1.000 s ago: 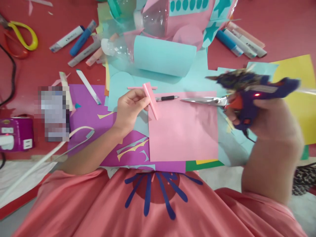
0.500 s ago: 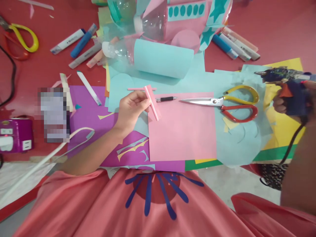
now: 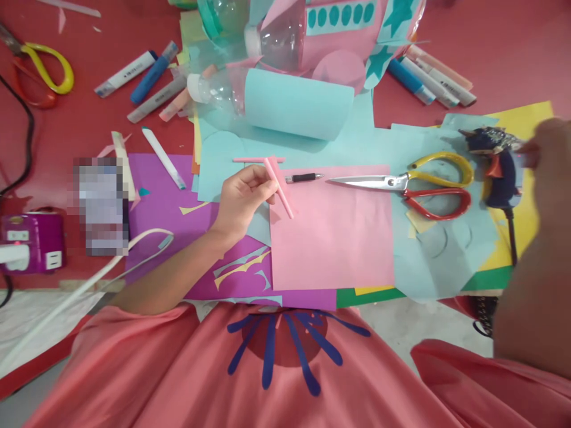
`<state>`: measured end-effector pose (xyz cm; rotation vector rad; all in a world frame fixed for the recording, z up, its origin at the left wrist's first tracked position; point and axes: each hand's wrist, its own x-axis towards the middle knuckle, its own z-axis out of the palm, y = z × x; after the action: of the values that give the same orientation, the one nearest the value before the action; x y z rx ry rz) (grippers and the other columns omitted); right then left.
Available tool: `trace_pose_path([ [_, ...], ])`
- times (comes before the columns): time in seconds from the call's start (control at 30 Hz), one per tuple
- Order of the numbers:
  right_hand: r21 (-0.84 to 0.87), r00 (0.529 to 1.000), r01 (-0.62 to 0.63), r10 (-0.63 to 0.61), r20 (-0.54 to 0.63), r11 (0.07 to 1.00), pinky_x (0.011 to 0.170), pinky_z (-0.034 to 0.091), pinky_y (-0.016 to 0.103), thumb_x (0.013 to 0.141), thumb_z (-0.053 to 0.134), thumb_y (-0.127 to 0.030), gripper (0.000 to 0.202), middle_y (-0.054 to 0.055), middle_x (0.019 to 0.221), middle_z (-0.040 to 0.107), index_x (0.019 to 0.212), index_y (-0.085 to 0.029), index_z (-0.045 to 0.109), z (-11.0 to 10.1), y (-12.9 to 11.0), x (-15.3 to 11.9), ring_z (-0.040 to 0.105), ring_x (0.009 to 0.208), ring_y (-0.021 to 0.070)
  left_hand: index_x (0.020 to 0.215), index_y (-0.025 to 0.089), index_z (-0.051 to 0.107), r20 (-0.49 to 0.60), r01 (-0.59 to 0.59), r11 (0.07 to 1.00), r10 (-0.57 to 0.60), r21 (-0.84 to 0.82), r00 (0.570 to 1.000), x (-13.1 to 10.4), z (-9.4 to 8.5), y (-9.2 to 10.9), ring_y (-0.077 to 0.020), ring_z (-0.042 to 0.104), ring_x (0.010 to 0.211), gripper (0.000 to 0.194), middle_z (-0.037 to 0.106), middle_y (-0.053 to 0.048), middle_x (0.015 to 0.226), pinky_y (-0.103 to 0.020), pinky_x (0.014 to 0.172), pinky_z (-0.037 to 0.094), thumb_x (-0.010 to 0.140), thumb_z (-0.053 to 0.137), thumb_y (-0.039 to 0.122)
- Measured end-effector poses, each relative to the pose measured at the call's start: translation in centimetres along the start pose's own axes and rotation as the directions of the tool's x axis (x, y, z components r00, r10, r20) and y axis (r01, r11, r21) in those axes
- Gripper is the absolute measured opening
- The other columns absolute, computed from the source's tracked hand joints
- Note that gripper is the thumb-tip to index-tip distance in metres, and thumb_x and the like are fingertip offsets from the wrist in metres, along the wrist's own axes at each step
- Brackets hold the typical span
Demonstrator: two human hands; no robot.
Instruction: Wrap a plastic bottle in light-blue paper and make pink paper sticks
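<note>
My left hand point(image 3: 247, 199) pinches a thin roll of pink paper point(image 3: 279, 189), tilted over the left edge of a pink sheet point(image 3: 332, 238). At the far right, a dark blue glue gun point(image 3: 500, 175) with an orange trigger is over yellow paper. My right hand point(image 3: 548, 142) is at the back of the gun, a fingertip by its rear end; blur and angle hide the other fingers. Between my hands are scissors point(image 3: 395, 181) with one yellow and one red handle. A pen point(image 3: 306, 177) and another thin pink roll point(image 3: 241, 160) lie just beyond my left hand.
A clear bottle wrapped in light blue paper point(image 3: 297, 104) lies behind the pink sheet, with decorated bottles beyond. Markers point(image 3: 154, 71) are on both sides. A second pair of scissors point(image 3: 49, 68), a purple power outlet box point(image 3: 33, 244) and a white cable point(image 3: 96, 276) are at left.
The glue gun has moved slightly left and down, and my right hand has shifted from around its handle to its back end. The pink roll in my left hand looks turned slightly.
</note>
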<state>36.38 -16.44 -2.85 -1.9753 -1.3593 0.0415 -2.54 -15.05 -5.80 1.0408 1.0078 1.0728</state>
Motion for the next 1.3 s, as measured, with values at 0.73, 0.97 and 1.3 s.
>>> trace_pose_path([
  [0.73,0.675,0.718,0.267,-0.609,0.337,0.688,0.063,0.043,0.029,0.08,0.063,-0.016,0.008,-0.001,0.073,0.063,0.077,-0.021,0.057,10.0,-13.9,-11.7,0.055,0.068,0.0122,0.07,0.017,0.059,0.075,-0.002,0.995,-0.005,0.097,0.997,-0.8,0.7,-0.3,-0.0079,0.062,0.059,0.016,0.062,0.003,0.065,-0.019,0.054,0.05,0.071,0.072,0.026],
  [0.97,0.696,0.789,0.23,-0.549,0.275,0.68,0.065,0.046,0.031,0.081,0.06,-0.019,0.004,-0.001,0.07,0.063,0.078,-0.022,0.06,10.4,-13.1,-10.9,0.058,0.069,0.0136,0.073,0.017,0.061,0.137,-0.067,0.957,0.028,0.284,0.99,-0.8,0.4,0.2,-0.0078,0.056,0.058,0.011,0.06,0.003,0.067,-0.02,0.055,0.047,0.072,0.07,0.024],
  [1.3,0.723,0.768,0.195,-0.562,0.308,0.663,0.066,0.046,0.031,0.082,0.065,-0.021,0.002,-0.001,0.073,0.066,0.081,-0.022,0.064,10.5,-13.0,-10.7,0.059,0.07,0.013,0.074,0.018,0.061,0.157,-0.178,0.866,0.117,0.467,0.981,-0.9,0.2,0.0,-0.0109,0.058,0.062,0.014,0.063,0.001,0.067,-0.022,0.057,0.046,0.078,0.065,0.03],
])
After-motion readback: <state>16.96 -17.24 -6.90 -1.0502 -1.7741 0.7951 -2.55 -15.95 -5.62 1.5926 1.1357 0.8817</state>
